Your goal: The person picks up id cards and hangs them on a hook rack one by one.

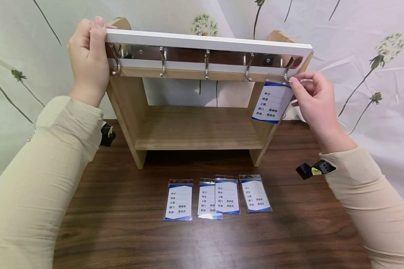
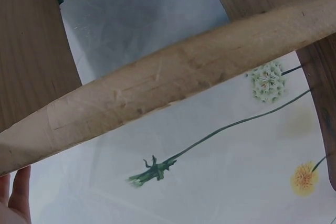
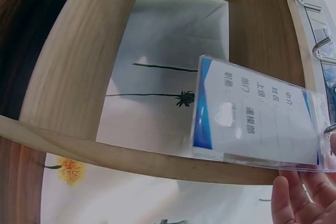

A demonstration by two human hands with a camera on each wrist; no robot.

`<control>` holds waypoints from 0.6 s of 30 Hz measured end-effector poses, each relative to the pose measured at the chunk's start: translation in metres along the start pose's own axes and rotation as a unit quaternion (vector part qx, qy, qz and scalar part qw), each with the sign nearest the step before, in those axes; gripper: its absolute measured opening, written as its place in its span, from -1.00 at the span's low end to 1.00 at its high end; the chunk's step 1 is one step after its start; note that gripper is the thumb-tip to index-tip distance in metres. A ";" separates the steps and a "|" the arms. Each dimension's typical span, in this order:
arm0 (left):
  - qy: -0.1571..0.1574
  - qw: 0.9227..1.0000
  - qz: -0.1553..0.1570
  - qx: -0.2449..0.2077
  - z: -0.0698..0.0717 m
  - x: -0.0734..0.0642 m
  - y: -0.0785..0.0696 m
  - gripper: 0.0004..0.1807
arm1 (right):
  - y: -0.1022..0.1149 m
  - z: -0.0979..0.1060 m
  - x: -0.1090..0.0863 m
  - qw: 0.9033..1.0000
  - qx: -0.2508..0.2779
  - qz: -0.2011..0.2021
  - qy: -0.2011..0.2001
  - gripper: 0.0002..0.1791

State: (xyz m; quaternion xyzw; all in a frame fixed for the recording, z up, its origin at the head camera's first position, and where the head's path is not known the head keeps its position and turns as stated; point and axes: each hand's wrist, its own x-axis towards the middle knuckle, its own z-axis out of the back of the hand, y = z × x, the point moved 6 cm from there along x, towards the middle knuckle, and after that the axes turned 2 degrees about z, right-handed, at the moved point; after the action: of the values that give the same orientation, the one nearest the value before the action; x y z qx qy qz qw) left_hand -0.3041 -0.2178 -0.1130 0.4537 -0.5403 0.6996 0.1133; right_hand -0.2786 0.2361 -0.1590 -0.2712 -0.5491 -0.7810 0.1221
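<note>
In the head view my right hand pinches the top edge of a badge holder, a clear sleeve with a white and blue card. Its top lies against the tip of the rightmost hook; whether the hook passes through the slot I cannot tell. The right wrist view shows the badge tilted beside the wooden side panel, fingers at its top end. My left hand grips the left end of the white hook rail, thumb on top. Little of that hand shows in the left wrist view.
A wooden shelf stand carries the rail, which has several metal hooks. Several more badge holders lie on the dark wooden table in front, two overlapping. A white cloth with printed dandelions hangs behind.
</note>
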 end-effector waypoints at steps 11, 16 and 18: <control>0.001 1.000 0.008 0.002 -0.002 0.000 0.001 -0.66 | -0.019 0.008 -0.017 0.999 0.039 -0.036 -0.002 -0.87; -0.002 1.000 -0.004 -0.005 -0.002 0.000 -0.001 -0.65 | -0.026 0.009 -0.021 0.996 0.079 -0.038 0.004 -0.91; -0.002 1.000 -0.013 -0.007 -0.002 -0.001 -0.002 -0.65 | -0.029 0.009 -0.023 0.995 0.090 -0.039 0.006 -0.93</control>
State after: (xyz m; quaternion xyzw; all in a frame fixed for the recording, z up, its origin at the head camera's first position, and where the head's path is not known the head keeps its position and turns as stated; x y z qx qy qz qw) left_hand -0.3035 -0.2152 -0.1124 0.4612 -0.5390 0.6937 0.1248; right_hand -0.2715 0.2527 -0.1926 -0.2330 -0.6267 -0.7341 0.1187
